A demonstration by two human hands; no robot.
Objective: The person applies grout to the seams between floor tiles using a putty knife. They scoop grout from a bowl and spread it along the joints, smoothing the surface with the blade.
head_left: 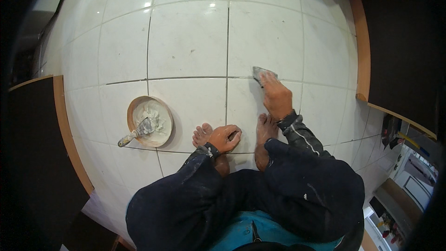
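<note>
My right hand [277, 98] reaches forward over the white tiled floor [188, 42]. Its fingers close on a flat grey spreader [264, 73] smeared with white, held down at a joint between tiles. My left hand [224, 138] rests beside my left foot, its fingers curled in and nothing visible in them. To its left stands a round bowl [171, 122] of white paste [159, 117]. A putty knife [136, 132] lies in the bowl, its stained handle sticking out over the rim. Some joints near my hands are dark, while others to the right look pale.
My bare feet [265, 132] are on the tiles between my hands. Dark panels with wood-coloured edges flank the floor at left [69, 135] and right [364, 51]. At the lower right, assorted items [390, 227] sit beside a pale frame.
</note>
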